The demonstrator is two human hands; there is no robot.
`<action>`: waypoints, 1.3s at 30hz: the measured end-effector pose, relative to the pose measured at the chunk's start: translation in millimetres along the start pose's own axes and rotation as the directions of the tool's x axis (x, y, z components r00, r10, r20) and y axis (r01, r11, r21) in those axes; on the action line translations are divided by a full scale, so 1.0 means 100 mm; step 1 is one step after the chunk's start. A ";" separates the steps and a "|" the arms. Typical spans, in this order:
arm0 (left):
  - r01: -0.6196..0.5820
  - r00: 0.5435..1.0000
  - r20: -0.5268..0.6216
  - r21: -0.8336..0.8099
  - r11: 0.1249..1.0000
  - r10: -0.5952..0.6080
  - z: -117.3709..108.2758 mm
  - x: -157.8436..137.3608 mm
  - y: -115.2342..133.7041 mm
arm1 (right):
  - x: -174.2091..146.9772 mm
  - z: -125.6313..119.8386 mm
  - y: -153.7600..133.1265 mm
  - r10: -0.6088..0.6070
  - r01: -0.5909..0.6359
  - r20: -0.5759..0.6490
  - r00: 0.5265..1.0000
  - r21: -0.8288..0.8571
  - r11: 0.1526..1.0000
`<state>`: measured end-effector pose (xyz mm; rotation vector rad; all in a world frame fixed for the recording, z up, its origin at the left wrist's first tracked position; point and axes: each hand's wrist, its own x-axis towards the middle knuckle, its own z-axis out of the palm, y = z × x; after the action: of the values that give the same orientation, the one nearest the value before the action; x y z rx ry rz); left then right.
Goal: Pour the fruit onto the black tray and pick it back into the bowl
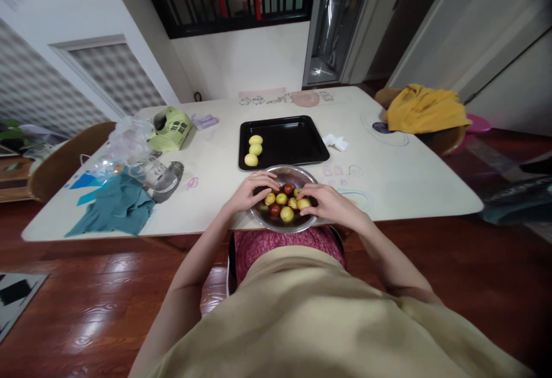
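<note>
A metal bowl [282, 229] sits at the table's near edge. It holds several round fruits: yellow-green ones such as this fruit [287, 214], and dark red ones like this fruit [274, 210]. My left hand [253, 190] rests over the bowl's left rim, thumb and fingers apart near the fruits. On the right side, my right hand [326, 201] has its thumb and fingers around a yellow fruit [304, 203] inside the bowl. Beyond the bowl lies a black tray [291, 139], with three yellow fruits [255, 149] lined up along its left side.
A crumpled white tissue [335, 142] lies right of the tray. On the table's left are a teal cloth [116, 205], clear plastic packaging [129, 142] and a green bag [171, 129]. A yellow garment [425, 107] hangs over a chair at right.
</note>
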<state>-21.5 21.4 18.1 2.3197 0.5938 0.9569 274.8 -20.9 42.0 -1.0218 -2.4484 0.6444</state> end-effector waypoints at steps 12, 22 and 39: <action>0.016 1.000 -0.011 -0.008 1.000 -0.016 -0.01 0.01 0.05 | 0.10 0.13 0.00 0.060 -0.062 -0.024 0.998 -0.131 0.989; 0.013 1.000 0.004 0.008 1.000 -0.013 -0.01 0.01 0.04 | -0.04 0.13 0.12 -0.089 0.093 -0.274 0.957 -0.001 0.996; 0.019 1.000 -0.006 0.008 1.000 -0.019 -0.01 0.00 0.00 | -0.04 0.48 0.34 -0.015 0.153 -0.505 0.863 0.234 0.960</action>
<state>-22.1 21.9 18.4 2.3148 0.6224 0.9546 271.2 -15.0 -16.5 -0.8385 -1.8812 0.5730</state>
